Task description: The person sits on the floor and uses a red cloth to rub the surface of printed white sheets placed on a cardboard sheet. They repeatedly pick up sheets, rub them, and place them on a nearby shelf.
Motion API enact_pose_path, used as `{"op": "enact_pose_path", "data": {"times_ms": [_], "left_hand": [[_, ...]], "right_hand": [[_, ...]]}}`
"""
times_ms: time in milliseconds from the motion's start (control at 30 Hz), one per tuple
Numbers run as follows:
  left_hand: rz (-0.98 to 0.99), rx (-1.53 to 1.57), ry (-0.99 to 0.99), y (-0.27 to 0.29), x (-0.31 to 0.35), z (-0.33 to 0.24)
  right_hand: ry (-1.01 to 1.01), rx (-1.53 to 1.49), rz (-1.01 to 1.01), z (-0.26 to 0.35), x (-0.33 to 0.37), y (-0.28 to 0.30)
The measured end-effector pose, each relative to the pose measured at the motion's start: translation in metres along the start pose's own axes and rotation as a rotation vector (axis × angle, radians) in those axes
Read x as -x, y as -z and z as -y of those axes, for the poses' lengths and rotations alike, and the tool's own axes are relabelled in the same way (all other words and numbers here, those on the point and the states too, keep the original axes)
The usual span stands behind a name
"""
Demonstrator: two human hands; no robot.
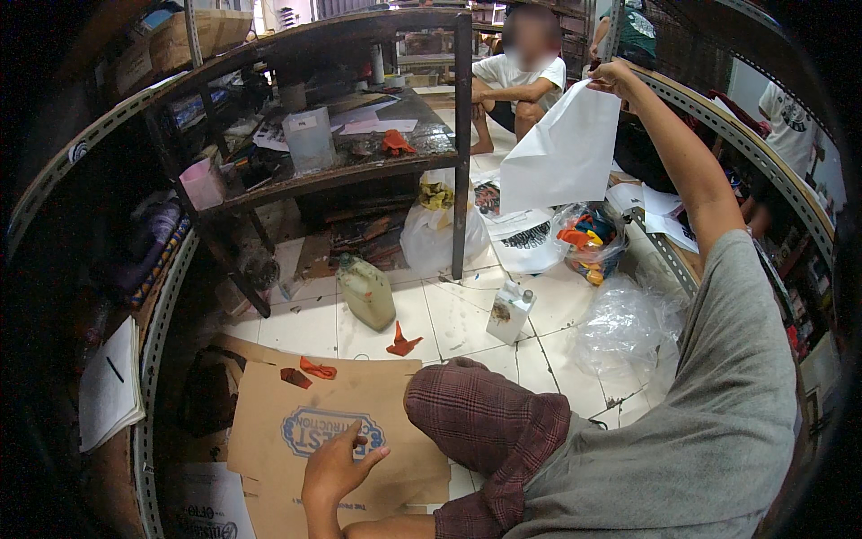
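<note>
My right arm stretches up and away at the right, and my right hand point(612, 77) pinches the top corner of a large white sheet point(561, 153). The sheet hangs down from my fingers with its lower edge above the floor. My left hand point(341, 463) is low in front of me, fingers apart and holding nothing. It is over a brown cardboard sheet point(260, 404) with a blue printed emblem; whether it touches the board I cannot tell. Two small red-orange scraps point(317, 368) lie at the board's far edge.
A dark metal-framed bench point(332, 186) stands ahead, with a translucent jug point(367, 295) and a white can point(510, 313) on the tiles before it. Clear plastic wrap point(628, 328) and a bag of coloured scraps point(588, 241) lie at right. A person point(521, 81) squats beyond.
</note>
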State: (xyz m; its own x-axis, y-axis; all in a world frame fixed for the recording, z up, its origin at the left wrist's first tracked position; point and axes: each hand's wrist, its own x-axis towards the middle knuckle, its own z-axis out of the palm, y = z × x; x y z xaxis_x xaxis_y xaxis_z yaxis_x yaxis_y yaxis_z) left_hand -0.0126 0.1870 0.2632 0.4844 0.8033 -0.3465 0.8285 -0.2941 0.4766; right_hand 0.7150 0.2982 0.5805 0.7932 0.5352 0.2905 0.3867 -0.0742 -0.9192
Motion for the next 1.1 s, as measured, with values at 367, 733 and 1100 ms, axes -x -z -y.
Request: {"op": "enact_pose_path", "data": {"times_ms": [367,733,1100], "left_hand": [[0.015,0.017,-0.025,-0.005,-0.001,0.002],[0.411,0.454,0.076,-0.085,-0.012,0.148],[0.148,0.720,0.386,-0.126,0.031,0.274]], "right_hand": [[0.628,0.922,0.420,0.055,0.079,-0.028],[0.933,0.819,1.031,0.235,0.210,-0.104],[1.012,-0.117,0.810,0.387,0.018,-0.232]]}}
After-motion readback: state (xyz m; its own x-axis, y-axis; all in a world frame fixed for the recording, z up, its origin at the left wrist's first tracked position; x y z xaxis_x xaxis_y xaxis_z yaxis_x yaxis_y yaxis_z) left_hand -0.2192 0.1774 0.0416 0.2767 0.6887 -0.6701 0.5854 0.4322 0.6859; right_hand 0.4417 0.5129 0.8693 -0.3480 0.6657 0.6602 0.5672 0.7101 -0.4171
